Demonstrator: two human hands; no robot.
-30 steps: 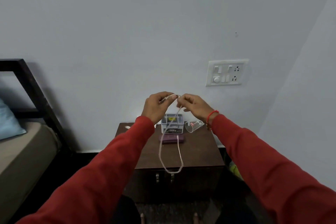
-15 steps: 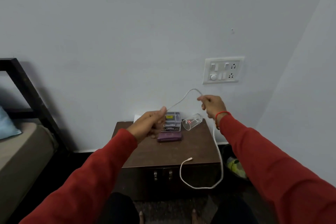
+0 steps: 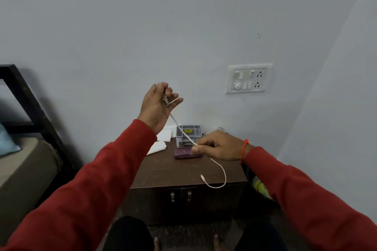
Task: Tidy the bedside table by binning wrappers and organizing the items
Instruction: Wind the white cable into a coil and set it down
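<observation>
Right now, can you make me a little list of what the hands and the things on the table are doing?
left hand: raised, pinching one end of the white cable
right hand: lower, gripping the cable further along
loose cable end: dangling over the bedside table front edge
purple case: flat on the table
grey organizer tray: at the back by the wall
white papers: back left of the table

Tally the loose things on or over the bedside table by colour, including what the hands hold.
White: 3, the cable held by both hands, and two papers
Purple: 1, the case
Grey: 1, the organizer tray
Total: 5
</observation>
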